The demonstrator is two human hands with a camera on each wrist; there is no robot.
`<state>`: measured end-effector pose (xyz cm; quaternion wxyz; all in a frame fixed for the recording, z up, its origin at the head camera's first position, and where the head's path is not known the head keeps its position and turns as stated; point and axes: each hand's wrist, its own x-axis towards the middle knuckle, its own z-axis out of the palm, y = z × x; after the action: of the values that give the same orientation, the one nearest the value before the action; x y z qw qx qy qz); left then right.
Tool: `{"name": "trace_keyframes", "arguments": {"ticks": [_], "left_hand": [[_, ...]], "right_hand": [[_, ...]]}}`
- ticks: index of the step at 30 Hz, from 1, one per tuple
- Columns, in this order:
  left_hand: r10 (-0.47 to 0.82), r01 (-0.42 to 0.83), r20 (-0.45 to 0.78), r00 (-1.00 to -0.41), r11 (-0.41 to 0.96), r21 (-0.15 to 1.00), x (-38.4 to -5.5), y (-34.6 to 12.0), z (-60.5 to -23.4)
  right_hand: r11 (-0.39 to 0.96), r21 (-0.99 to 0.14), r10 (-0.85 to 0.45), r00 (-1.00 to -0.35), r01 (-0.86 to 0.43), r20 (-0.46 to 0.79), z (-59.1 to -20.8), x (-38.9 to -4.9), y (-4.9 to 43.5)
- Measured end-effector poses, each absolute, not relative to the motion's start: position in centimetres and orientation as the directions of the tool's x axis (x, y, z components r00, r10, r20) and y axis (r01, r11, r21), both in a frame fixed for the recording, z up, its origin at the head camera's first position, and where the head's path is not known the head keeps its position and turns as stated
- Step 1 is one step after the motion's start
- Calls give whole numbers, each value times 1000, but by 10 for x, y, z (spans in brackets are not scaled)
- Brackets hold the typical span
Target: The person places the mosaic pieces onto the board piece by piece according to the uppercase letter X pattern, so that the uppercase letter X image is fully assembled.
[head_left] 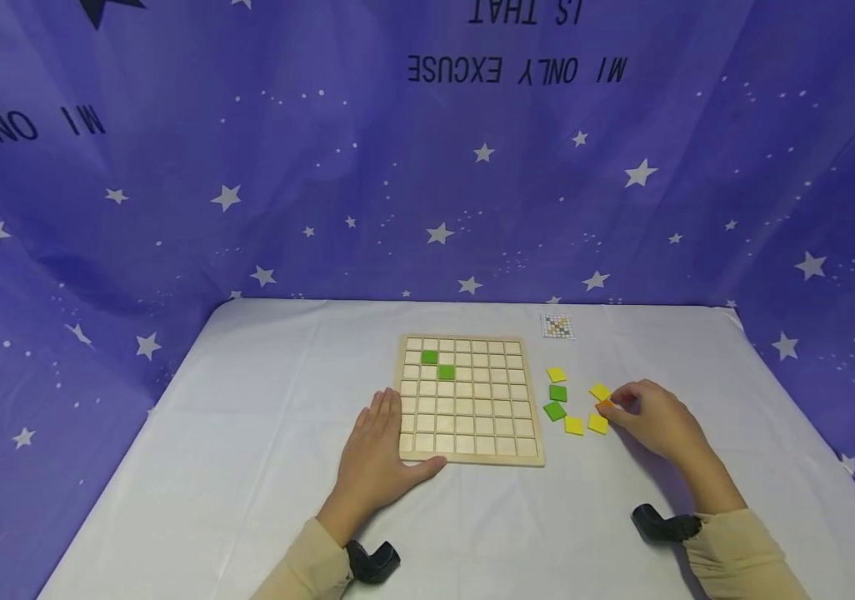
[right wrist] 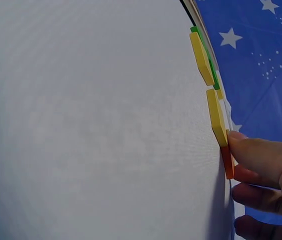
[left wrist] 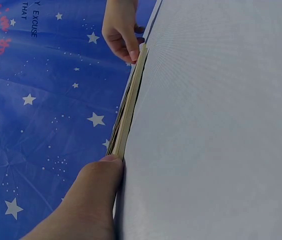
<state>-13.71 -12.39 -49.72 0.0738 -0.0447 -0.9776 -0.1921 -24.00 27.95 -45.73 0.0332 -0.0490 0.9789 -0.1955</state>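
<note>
A wooden grid board (head_left: 473, 459) lies flat on the table, with one green tile (head_left: 430, 357) in its top row and another green tile (head_left: 446, 372) diagonally below. My left hand (head_left: 375, 458) rests at the board's lower left corner, fingers straight along the left side and thumb on the front rim. To the right of the board, my right hand (head_left: 656, 419) pinches an orange tile (right wrist: 228, 163) between thumb and fingers, low over the table. Touching distance away lie a yellow tile (head_left: 600, 392) and another yellow tile (head_left: 597, 424).
Between board and right hand are more loose tiles: a yellow one (head_left: 557, 375), a green one (head_left: 558, 392), a second green one (head_left: 555, 411) and a yellow one (head_left: 574, 426). Behind them lies a small patterned card (head_left: 557, 326). A purple starred cloth (head_left: 367, 167) hangs behind the white table (head_left: 285, 400).
</note>
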Motion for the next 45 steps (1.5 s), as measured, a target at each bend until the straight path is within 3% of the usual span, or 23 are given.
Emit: {"name": "trace_keyframes", "arguments": {"ticks": [11,26,45], "left_hand": [[68,115,134,-989,916,385,-141,-117,-499],[51,95,122,-991,917,387,-138,-126,-498],[58,107,135,-989,914,392,-138,-124,-497]], "right_hand": [[870,-472,-173,-985,-146,-14,-459,-239,287],[812,-567,-170,-985,-137,-6,-452,-252,251],[631,-708,-428,-904,-317,23,-446,-264,134]]}}
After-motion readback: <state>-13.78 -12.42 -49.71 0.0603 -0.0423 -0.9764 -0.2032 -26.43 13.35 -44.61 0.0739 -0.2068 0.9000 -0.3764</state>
